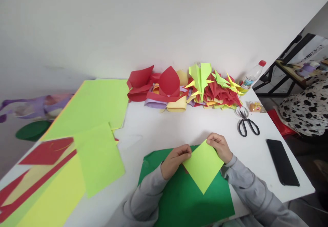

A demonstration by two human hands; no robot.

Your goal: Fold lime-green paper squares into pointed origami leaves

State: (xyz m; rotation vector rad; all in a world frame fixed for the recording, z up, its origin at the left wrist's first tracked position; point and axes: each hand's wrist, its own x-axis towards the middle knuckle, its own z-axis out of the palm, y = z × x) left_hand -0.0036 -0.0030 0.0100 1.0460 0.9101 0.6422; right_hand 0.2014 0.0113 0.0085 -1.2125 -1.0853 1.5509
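A square of lime-green paper is held between my two hands, turned so that one corner points toward me. My left hand pinches its left corner. At the far corner, my right hand grips the paper between thumb and fingers. Underneath lies a dark green sheet, partly covered by my hands and the square. To the left, a larger lime-green sheet rests on top of other coloured paper.
Folded paper pieces are heaped against the wall beside red curled paper shapes. Black-handled scissors, a plastic bottle, a wrapped snack and a black phone are on the right. A person's patterned garment shows beyond the table.
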